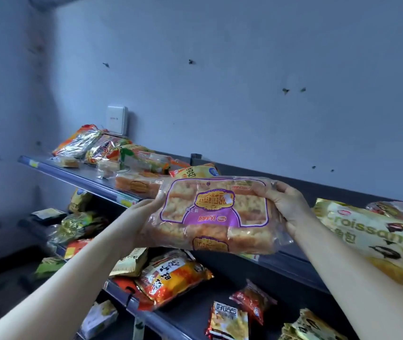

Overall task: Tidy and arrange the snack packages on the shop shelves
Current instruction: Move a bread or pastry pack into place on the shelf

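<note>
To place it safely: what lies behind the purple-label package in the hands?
A yellow packet and the top shelf show partly; the shelf directly behind is covered.

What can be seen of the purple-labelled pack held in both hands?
The pack is a clear plastic bag of golden-brown cakes, with a purple border, purple label and white sticker. Its print reads upside down. It is held lengthwise in the air before the top shelf, face tilted to the camera. The left hand grips its left end, the right hand its right end.
</note>
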